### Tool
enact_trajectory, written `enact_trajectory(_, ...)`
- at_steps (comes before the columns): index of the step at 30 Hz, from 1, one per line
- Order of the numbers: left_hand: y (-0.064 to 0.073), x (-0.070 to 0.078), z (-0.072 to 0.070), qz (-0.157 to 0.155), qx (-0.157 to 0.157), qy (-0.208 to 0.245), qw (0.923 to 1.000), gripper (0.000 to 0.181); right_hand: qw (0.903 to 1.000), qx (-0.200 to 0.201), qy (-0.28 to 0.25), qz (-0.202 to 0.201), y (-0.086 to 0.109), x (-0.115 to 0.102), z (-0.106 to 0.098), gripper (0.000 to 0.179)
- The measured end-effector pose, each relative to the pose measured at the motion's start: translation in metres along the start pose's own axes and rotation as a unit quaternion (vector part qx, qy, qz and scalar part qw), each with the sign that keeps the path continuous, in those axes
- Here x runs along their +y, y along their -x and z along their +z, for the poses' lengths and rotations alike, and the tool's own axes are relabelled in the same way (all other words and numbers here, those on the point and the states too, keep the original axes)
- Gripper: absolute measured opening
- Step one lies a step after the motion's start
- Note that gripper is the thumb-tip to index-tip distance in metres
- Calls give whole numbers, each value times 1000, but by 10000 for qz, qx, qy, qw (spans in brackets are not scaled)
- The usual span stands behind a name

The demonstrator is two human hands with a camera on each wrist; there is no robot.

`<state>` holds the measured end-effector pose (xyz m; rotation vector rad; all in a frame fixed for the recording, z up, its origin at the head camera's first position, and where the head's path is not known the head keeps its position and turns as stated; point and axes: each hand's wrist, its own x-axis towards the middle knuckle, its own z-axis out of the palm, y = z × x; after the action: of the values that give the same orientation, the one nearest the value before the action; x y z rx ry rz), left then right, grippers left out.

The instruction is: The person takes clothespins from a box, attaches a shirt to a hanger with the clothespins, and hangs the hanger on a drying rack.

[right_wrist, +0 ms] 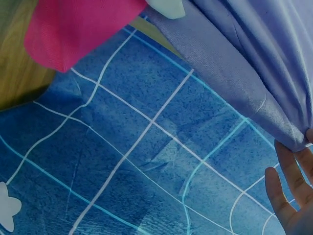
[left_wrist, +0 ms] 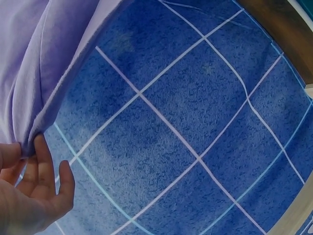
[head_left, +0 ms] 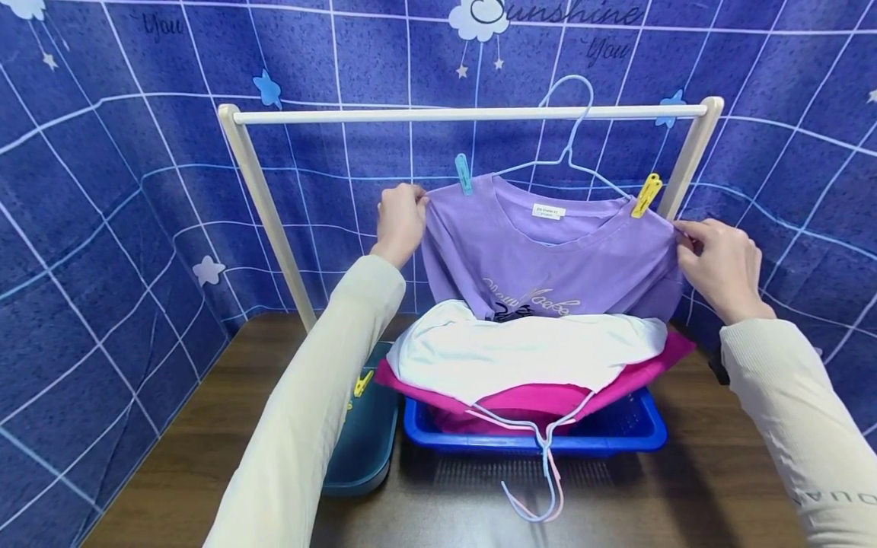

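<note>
A purple T-shirt [head_left: 548,259] hangs from a pale blue hanger [head_left: 568,152] hooked over the white rail. My left hand [head_left: 400,222] pinches the shirt at its left shoulder side; the left wrist view shows thumb and fingertips on the bunched purple cloth [left_wrist: 36,88]. At the opposite side my right hand [head_left: 722,262] pinches the shirt too, its fingers [right_wrist: 288,166] at the cloth in the right wrist view. A teal clothespin [head_left: 464,174] is clipped near the left shoulder, a yellow clothespin [head_left: 646,195] near the right one.
In front, a white garment [head_left: 527,350] and a magenta garment [head_left: 541,397] on hangers lie over a blue basket [head_left: 534,443]. Left of it, a dark teal tray [head_left: 363,449] holds yellow clothespins [head_left: 363,383]. The rack's rail [head_left: 411,116] spans above the brown table [head_left: 226,426].
</note>
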<state>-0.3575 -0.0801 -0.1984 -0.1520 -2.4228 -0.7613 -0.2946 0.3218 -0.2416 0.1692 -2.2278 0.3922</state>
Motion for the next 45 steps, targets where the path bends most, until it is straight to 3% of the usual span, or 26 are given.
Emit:
enact_trajectory(12, -1, -2, 2, -58, -155, -72, 9998, 24, 9997, 220, -68, -128, 7, -3, -1, 30)
enact_trajectory(20, 3, -9, 10, -205, -350, -81, 9991, 24, 9998, 85, -9, -186, 12, -3, 2, 30)
enact_trajectory(23, 5, -13, 14, -187, -529, -211, 9982, 25, 9997, 23, 56, -229, 14, -2, 3, 30)
enact_trajectory(30, 8, -18, 23, -167, -1309, -602, 9894, 42, 9993, -5, 73, -377, 18, 0, 4, 29)
enact_trajectory(39, 12, -22, 29, -79, -1458, -587, 9875, 51, 9980, -281, 43, -563, 19, 0, 1, 31)
enact_trajectory(45, 17, -24, 30, 337, -1396, -1045, 9841, 48, 9976, -478, 28, -503, 22, 2, -2, 30)
